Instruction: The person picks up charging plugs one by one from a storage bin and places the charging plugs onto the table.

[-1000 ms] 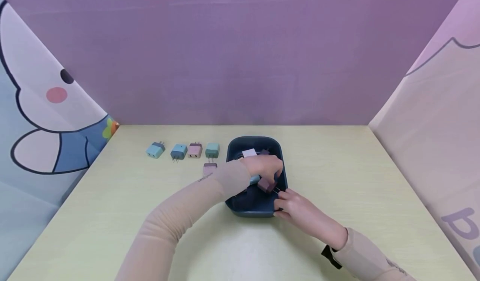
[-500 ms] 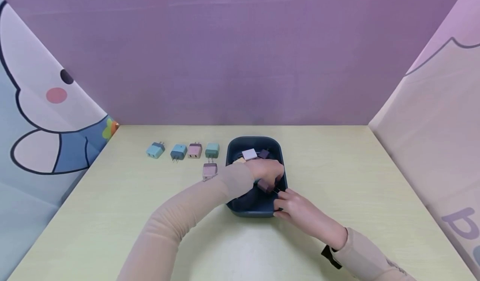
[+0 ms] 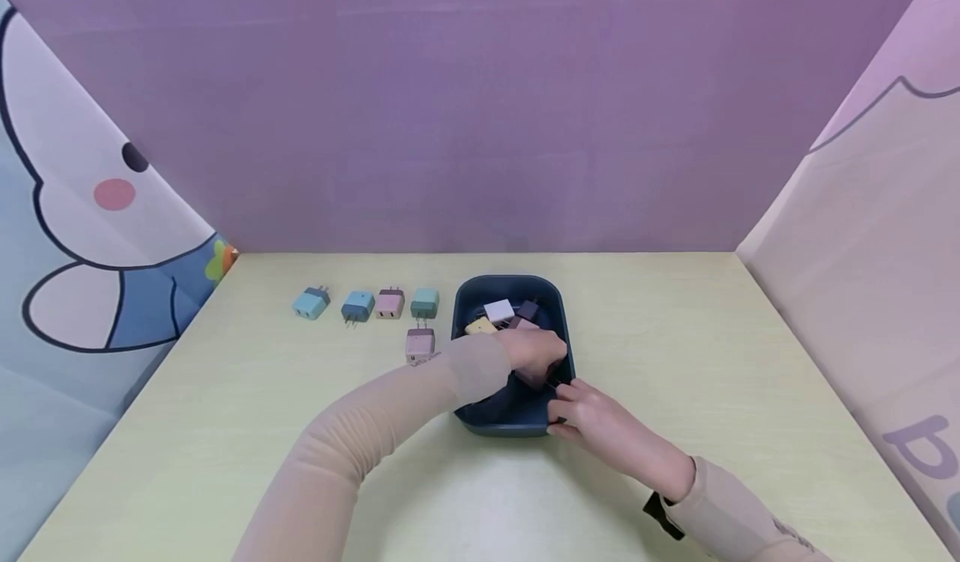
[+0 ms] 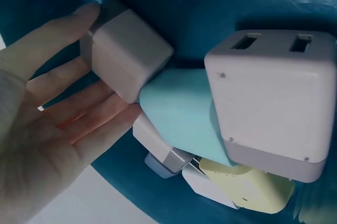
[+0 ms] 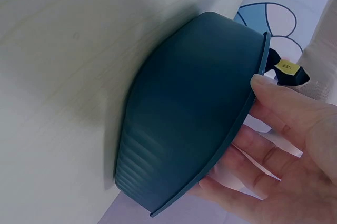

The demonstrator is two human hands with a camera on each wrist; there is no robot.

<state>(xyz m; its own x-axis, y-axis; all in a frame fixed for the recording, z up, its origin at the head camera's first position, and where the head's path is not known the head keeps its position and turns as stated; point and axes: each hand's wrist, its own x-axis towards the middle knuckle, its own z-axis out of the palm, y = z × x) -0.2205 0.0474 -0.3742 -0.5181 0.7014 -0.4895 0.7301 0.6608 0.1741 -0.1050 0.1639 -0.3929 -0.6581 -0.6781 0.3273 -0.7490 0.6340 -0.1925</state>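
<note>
A dark blue plastic bin (image 3: pixel 498 430) stands on the table with several plug chargers inside. My left hand (image 3: pixel 534 350) reaches into it from the left. In the left wrist view, its thumb and fingers pinch a pinkish-grey charger (image 4: pixel 129 50) by the darker end. A mint charger (image 4: pixel 176 111) lies against that one, beside a larger-looking pale pink charger (image 4: pixel 271 103) with two slots. My right hand (image 3: pixel 592 420) grips the bin's near right rim, thumb (image 5: pixel 281 98) on the outer side and fingers inside.
Left of the bin, several two-tone chargers lie on the table: light blue (image 3: pixel 311 303), blue (image 3: pixel 357 305), pink (image 3: pixel 389 303), green (image 3: pixel 424 303) and a nearer pink one (image 3: pixel 420 343). Inside the bin are also a white charger (image 3: pixel 498 311) and a yellow one (image 3: pixel 481 326).
My left hand has shifted slightly nearer me inside the bin, uncovering the yellow charger and more of the white one behind it. The right hand stays on the rim.
</note>
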